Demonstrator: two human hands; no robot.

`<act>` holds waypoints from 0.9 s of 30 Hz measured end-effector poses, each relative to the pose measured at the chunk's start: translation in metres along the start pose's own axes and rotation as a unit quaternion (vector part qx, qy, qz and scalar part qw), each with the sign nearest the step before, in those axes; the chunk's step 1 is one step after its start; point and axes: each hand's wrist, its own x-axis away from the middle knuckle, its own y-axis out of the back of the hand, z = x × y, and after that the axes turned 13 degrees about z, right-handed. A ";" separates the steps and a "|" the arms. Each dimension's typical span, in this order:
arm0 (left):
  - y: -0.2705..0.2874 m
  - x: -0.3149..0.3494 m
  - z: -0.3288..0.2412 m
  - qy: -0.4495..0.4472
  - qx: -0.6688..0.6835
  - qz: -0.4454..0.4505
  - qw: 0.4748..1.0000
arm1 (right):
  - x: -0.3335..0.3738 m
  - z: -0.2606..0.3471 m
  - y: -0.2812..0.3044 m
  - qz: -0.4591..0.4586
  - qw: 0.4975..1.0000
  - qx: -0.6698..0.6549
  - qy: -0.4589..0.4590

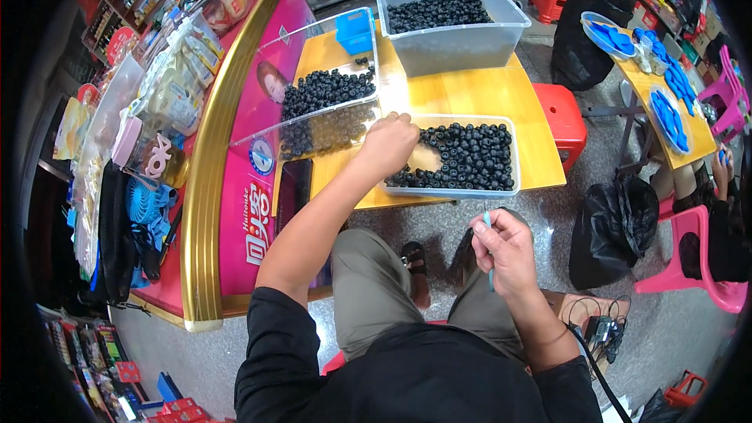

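Head view shows a seated person working at a small wooden table (470, 94). Left hand (388, 143) reaches forward into the near clear tray (513, 153), its fingers curled down among the dark round berries (474, 158) at the tray's left end; whether the fingers have closed on any berries cannot be told, since the knuckles hide the fingertips. A bare patch of tray floor lies just beside this hand, which suggests that berries are being drawn from that corner. Right hand (505, 249) is held back over the lap, away from the table, with thumb and fingers pinched closed on a thin light-blue stick (488, 251) that stands nearly upright; this posture keeps the stick within reach of the other hand. The near tray sits at the table's front edge, closest to the person. A second clear tray (329, 90) of berries rests to the left, partly on the pink counter (251, 164), and a deep grey bin (454, 39) of berries stands at the far end, apparently as bulk stock.
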 end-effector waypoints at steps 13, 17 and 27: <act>0.015 0.142 -0.119 -0.098 0.872 -0.137 0.460 | 0.019 -0.001 -0.031 0.085 0.996 0.016 0.003; 0.023 0.159 -0.130 -0.094 0.844 -0.180 0.496 | 0.029 -0.008 -0.040 0.106 0.994 0.026 0.016; 0.037 0.180 -0.137 -0.091 0.700 -0.295 0.644 | 0.036 -0.019 -0.047 0.243 0.939 -0.225 -0.088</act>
